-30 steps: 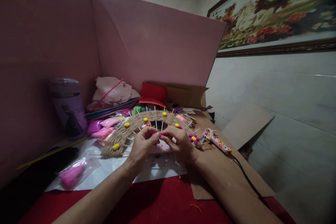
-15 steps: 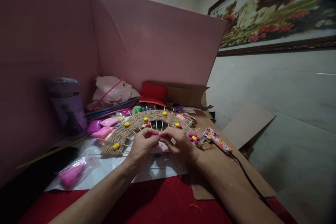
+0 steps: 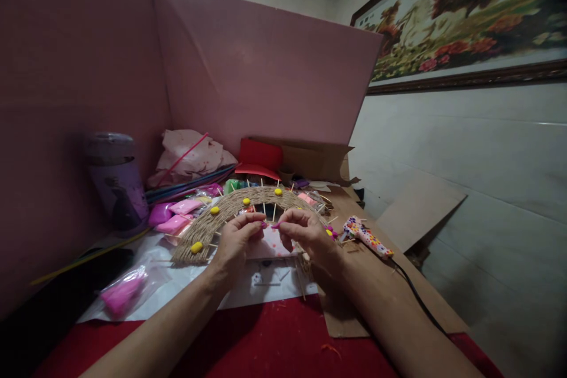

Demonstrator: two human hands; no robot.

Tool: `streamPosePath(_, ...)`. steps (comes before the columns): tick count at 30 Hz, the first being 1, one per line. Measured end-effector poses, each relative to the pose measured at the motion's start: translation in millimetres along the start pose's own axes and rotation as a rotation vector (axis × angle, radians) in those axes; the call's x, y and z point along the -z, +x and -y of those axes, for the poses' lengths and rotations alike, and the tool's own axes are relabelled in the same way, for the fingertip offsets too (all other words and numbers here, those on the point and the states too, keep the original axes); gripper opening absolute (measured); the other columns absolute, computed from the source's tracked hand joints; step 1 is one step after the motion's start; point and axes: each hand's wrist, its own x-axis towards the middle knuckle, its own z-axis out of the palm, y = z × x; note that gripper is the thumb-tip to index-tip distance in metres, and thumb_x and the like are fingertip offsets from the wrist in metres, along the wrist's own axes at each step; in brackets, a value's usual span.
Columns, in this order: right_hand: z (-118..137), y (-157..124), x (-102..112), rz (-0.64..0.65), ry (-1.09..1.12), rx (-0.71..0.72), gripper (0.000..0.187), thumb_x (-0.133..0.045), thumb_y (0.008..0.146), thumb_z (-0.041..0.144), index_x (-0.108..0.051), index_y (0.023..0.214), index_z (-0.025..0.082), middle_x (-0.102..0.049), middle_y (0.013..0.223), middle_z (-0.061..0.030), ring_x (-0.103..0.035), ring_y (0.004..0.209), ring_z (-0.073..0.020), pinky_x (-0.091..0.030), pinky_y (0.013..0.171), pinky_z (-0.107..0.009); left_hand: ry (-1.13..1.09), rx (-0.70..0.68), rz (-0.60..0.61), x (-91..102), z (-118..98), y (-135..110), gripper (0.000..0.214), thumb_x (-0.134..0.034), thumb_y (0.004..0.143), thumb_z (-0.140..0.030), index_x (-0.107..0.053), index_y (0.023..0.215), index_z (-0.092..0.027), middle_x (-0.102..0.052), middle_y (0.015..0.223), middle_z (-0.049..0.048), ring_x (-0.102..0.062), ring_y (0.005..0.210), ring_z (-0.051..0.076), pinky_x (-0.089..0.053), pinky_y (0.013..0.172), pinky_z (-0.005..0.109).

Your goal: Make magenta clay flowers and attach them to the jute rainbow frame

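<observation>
Between thumb and fingers, my left hand [image 3: 239, 240] pinches a small bit of magenta modelling clay [image 3: 264, 225]. My right hand [image 3: 305, 237] is closed on another magenta clay piece [image 3: 275, 225], a short gap away from the first. Behind both hands lies an arch wound with brown twine [image 3: 186, 240], with thin wooden sticks poking out along its edges. Yellow clay discs [image 3: 196, 247] dot the arch. At its right end a magenta and yellow clay flower [image 3: 330, 233] is partly hidden by my right hand.
A floral glue gun [image 3: 367, 239] with a black cord lies on cardboard [image 3: 416, 295] at right. Packs of pink clay [image 3: 172, 224] and a bagged pink lump [image 3: 121, 295] lie at left. A purple tumbler [image 3: 116, 183] stands by the pink panel [image 3: 261, 71].
My hands have moved apart, and the magenta clay between them is now in two pieces, one in each hand. My right hand covers more of the flower.
</observation>
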Motion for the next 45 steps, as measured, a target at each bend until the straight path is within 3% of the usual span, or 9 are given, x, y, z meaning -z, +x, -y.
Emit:
streamPosePath(4,0,4,7,-0.106,0.149,0.038,0.024,-0.068,0.072,0.039,-0.06,0.073,0.016,-0.054,0.057,0.0026,-0.047,0.046,-0.0077,-0.038,0.043,-0.021,-0.072,0.011,-0.016,-0.7,-4,0,0.026,-0.076,0.056,-0.029,-0.067,0.074,-0.013,-0.06,0.062,0.0003,-0.048,0.056,0.007,-0.037,0.053,0.018)
streamPosePath(9,-2,5,6,-0.122,0.0,0.091,0.017,-0.07,0.071,0.032,-0.065,0.074,0.016,-0.055,0.057,0.0031,-0.046,0.049,-0.0074,-0.037,0.047,-0.021,-0.014,0.078,0.166,-1.6,-4,-6,0.025,-0.075,0.061,-0.031,-0.065,0.074,-0.012,-0.058,0.064,0.0,-0.044,0.053,0.006,-0.033,0.048,0.016)
streamPosePath(13,-1,2,-1,-0.094,-0.17,0.132,0.013,-0.07,0.072,0.03,-0.066,0.075,0.017,-0.057,0.063,0.0024,-0.048,0.054,-0.0083,-0.039,0.05,-0.022,0.047,0.082,0.214,-3.5,-3,-11,0.03,-0.068,0.068,-0.042,-0.063,0.076,-0.014,-0.049,0.057,-0.0035,-0.038,0.045,0.005,-0.027,0.04,0.016)
streamPosePath(18,-3,-2,-3,-0.082,-0.418,0.266,0.013,-0.067,0.076,0.029,-0.066,0.08,0.017,-0.061,0.075,-0.0017,-0.056,0.068,-0.0125,-0.046,0.062,-0.026,0.087,0.077,0.197,-4.5,0,-12,0.039,-0.071,0.064,-0.048,-0.049,0.059,-0.015,-0.041,0.049,-0.0062,-0.029,0.038,0.003,-0.021,0.036,0.016)
streamPosePath(24,-5,-4,-5,-0.092,-0.603,0.354,0.007,-0.065,0.078,0.024,-0.064,0.08,0.017,-0.06,0.072,-0.0016,-0.056,0.066,-0.013,-0.047,0.061,-0.026,0.096,0.048,0.16,-3.1,1,-10,0.042,-0.074,0.059,-0.048,-0.049,0.054,-0.015,-0.041,0.046,-0.0062,-0.03,0.037,0.003,-0.021,0.036,0.016)
streamPosePath(29,-6,-3,-6,-0.147,-0.629,0.423,0.008,-0.066,0.078,0.025,-0.064,0.075,0.018,-0.058,0.07,-0.0009,-0.053,0.064,-0.0123,-0.044,0.059,-0.025,0.015,0.105,0.158,-6.0,1,-11,0.042,-0.079,0.052,-0.045,-0.051,0.053,-0.013,-0.04,0.044,-0.0065,-0.03,0.038,0.002,-0.02,0.037,0.017)
streamPosePath(34,-7,-3,-6,-0.102,-0.64,0.415,0.005,-0.065,0.078,0.023,-0.066,0.077,0.018,-0.058,0.07,-0.001,-0.053,0.064,-0.0125,-0.044,0.059,-0.026,0.026,0.188,0.211,-7.3,2,-13,0.044,-0.078,0.051,-0.051,-0.056,0.061,-0.014,-0.037,0.043,-0.0073,-0.026,0.036,0.002,-0.013,0.035,0.018)
streamPosePath(38,-7,-2,-6,-0.148,-0.636,0.475,0.006,-0.067,0.076,0.026,-0.069,0.077,0.02,-0.054,0.072,-0.0008,-0.051,0.066,-0.0126,-0.043,0.058,-0.025,0.027,0.184,0.241,-8.2,1,-14,0.049,-0.073,0.055,-0.059,-0.056,0.062,-0.013,-0.036,0.042,-0.0074,-0.024,0.036,0.002,-0.013,0.035,0.018)
streamPosePath(45,-5,-2,-6,-0.126,-0.617,0.451,0.011,-0.067,0.077,0.026,-0.071,0.086,0.021,-0.055,0.072,-0.0009,-0.05,0.063,-0.0119,-0.042,0.056,-0.025,0.031,0.139,0.18,-8.5,0,-13,0.046,-0.078,0.053,-0.049,-0.049,0.053,-0.013,-0.036,0.042,-0.007,-0.028,0.037,0.002,-0.016,0.036,0.017)
